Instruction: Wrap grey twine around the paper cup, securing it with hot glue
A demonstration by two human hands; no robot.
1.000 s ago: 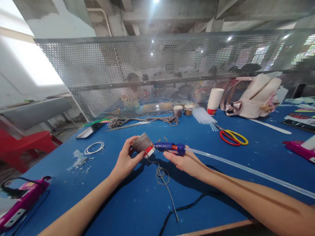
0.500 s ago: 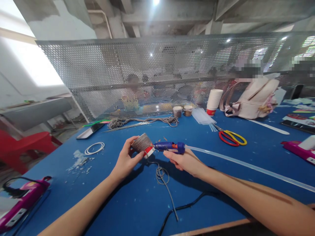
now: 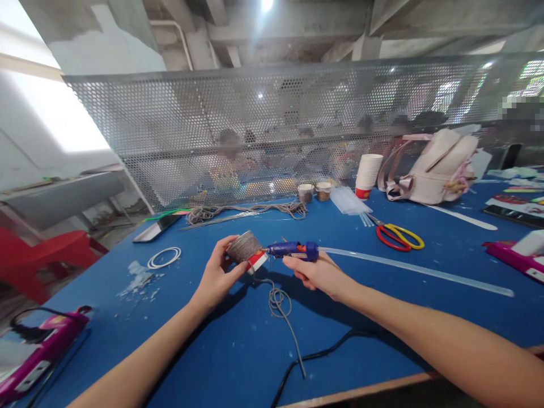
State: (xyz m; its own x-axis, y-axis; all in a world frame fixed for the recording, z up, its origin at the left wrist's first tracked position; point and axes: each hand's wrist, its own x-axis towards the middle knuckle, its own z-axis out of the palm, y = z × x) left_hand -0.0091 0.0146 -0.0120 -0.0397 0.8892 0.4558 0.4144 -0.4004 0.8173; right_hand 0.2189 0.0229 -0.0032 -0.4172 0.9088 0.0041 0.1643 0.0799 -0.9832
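My left hand [image 3: 221,273] is closed around a paper cup [image 3: 257,260] that lies tilted on its side, most of it wrapped in grey cord [image 3: 243,247]. A red and white band of the cup stays bare at its right end. In my right hand [image 3: 312,273] is a blue hot glue gun [image 3: 293,250], its nozzle at the edge of the wrapped cord. From the gun's back end a long clear glue stick [image 3: 416,268] sticks out to the right. A loose tail of cord [image 3: 278,300] runs from the cup, loops, and trails toward me over the blue table.
Behind stand two cord-wrapped cups [image 3: 314,192], a stack of paper cups [image 3: 368,175] and a backpack [image 3: 440,170]. Scissors [image 3: 399,237] lie to the right, a cord bundle [image 3: 246,212] at the back. Power strips [image 3: 46,351] flank the table; a black cable [image 3: 323,354] crosses the front.
The free end of the glue stick has swung a little and now shows within view on the right. Both hands keep nearly the same place on the cup and the glue gun.
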